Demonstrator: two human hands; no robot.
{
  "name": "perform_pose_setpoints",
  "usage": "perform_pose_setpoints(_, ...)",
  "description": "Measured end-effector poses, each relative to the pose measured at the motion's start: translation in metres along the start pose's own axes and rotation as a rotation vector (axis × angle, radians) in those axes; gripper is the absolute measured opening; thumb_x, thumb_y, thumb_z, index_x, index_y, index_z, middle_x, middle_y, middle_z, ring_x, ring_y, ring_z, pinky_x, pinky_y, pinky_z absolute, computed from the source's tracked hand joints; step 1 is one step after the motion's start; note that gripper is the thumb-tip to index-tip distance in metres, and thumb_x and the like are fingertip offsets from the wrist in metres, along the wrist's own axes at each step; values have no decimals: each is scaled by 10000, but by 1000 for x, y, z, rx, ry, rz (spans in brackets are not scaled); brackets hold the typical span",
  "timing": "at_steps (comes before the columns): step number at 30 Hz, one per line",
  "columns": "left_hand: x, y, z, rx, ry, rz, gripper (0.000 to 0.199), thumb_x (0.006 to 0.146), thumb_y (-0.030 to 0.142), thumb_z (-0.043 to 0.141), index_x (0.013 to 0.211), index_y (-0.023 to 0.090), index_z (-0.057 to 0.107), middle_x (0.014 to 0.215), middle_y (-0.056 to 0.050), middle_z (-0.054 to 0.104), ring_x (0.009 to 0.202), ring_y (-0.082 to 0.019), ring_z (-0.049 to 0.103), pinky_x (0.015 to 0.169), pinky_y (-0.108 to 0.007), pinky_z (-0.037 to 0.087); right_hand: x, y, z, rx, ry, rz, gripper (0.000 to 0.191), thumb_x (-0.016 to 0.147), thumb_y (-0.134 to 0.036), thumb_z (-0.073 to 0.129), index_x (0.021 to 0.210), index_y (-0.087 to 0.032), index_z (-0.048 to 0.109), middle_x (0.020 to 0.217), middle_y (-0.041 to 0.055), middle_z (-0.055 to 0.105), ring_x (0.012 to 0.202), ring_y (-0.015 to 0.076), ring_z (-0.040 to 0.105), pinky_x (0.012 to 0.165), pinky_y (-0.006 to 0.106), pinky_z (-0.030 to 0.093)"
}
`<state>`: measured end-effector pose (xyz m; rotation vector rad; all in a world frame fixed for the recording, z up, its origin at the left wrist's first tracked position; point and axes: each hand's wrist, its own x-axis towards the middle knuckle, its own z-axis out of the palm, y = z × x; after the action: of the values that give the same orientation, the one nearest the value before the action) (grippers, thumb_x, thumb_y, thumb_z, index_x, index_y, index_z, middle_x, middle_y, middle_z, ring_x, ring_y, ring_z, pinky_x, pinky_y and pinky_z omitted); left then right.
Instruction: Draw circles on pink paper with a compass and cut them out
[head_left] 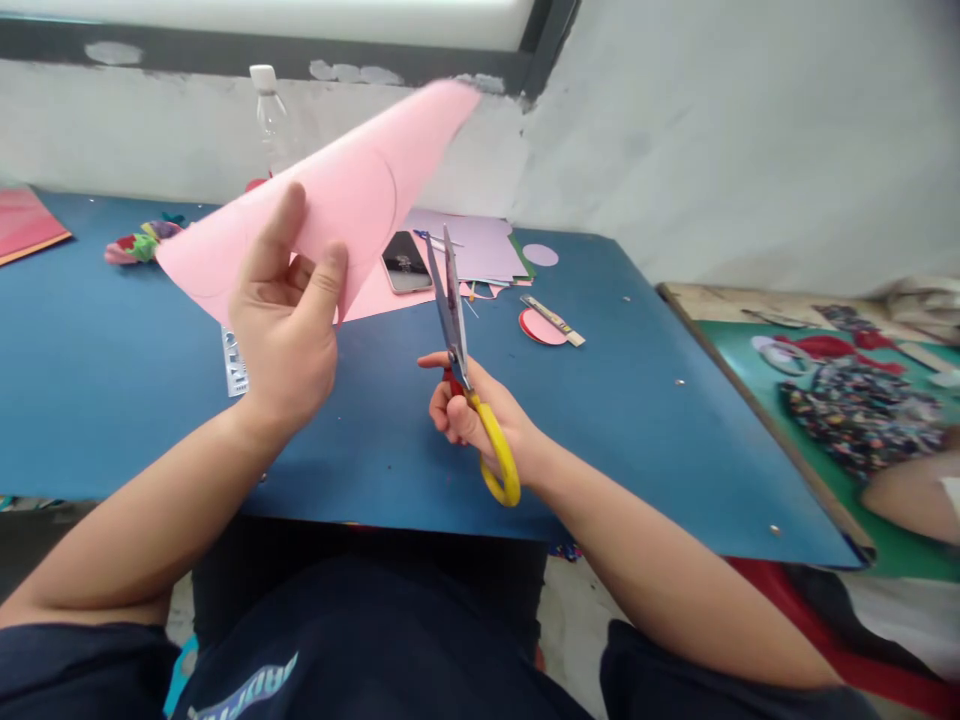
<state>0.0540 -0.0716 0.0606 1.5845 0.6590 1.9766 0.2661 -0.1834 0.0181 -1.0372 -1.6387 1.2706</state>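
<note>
My left hand (pixel 289 310) pinches a sheet of pink paper (pixel 352 185) between thumb and fingers, held up above the table. A curved pencil line runs across the paper's right part. My right hand (pixel 480 405) grips a pair of scissors (pixel 454 310) with yellow and red handles. Their blades point up and stand slightly apart, to the right of the paper and not touching it. Behind the scissors a smartphone (pixel 406 263) lies on the table, partly on pink paper.
On the blue table (pixel 600 440) are lilac sheets (pixel 487 245), a lilac circle (pixel 541 255), pink and red circles (pixel 541 327) under a narrow strip (pixel 553 320), and a white stencil ruler (pixel 234 362). A clear bottle (pixel 271 120) stands at the back. A green table (pixel 750 350) with patterned fabric adjoins on the right.
</note>
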Motion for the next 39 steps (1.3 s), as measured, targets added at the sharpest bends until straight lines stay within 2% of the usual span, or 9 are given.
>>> perform_pose_setpoints(3,-8,11,2,71,-22,52,498,975,427,806,1441,298,687,1468,-15,705,1289,-160,629,1046,-305,590,-1,1,3,30,-64,20,688,975,-734,644,1459,-268,494,834,-7,583,650,161,513,591,293,434)
perform_pose_setpoints(6,-18,20,4,147,-106,126,530,1005,388,761,1507,270,638,1506,-58,679,1103,-138,643,966,-278,607,-1,3,6,40,-85,-3,691,969,-727,660,1457,-272,482,850,-3,595,660,164,522,628,313,456)
perform_pose_setpoints(11,-31,19,2,157,-261,97,637,1038,344,685,1635,264,478,1054,-36,698,932,-143,598,908,-283,612,-1,3,7,91,-84,-18,666,991,-704,639,1449,-256,455,887,11,601,681,166,538,605,313,442)
perform_pose_setpoints(16,-39,21,-3,240,-320,75,614,1042,357,659,1618,219,499,1372,-103,704,1038,-183,646,966,-349,618,0,0,5,101,-87,17,673,960,-713,682,1424,-273,471,891,5,607,686,169,549,611,315,454)
perform_pose_setpoints(21,-50,22,-2,307,-246,32,457,1042,352,681,1487,264,631,1137,-48,803,870,-158,682,902,-356,639,1,-1,7,100,-47,34,663,967,-759,634,1396,-272,498,857,-7,600,641,158,535,592,302,456)
perform_pose_setpoints(29,-53,25,0,270,-252,-31,416,995,344,762,1397,298,666,1353,-50,768,864,-127,727,774,-331,652,0,1,3,102,-87,11,665,968,-712,665,1425,-271,470,884,2,589,689,174,549,626,326,474)
perform_pose_setpoints(31,-53,26,-1,278,-274,-50,426,1012,365,736,1423,295,647,1270,-52,785,830,-131,728,760,-340,652,0,2,2,103,-95,7,667,956,-715,680,1409,-276,464,880,-7,568,686,170,534,612,320,459)
perform_pose_setpoints(35,-55,28,-1,322,-317,-22,363,1033,370,696,1375,252,665,822,9,732,660,-124,656,669,-323,610,1,3,2,113,-88,8,659,933,-725,703,1354,-273,474,849,-25,525,664,157,499,581,304,425)
perform_pose_setpoints(39,-54,26,-1,371,-382,79,326,1042,348,656,1343,222,671,850,-6,723,689,-125,653,665,-307,589,1,4,3,141,-61,-13,642,959,-724,672,1361,-263,475,828,-33,515,646,148,499,569,294,418)
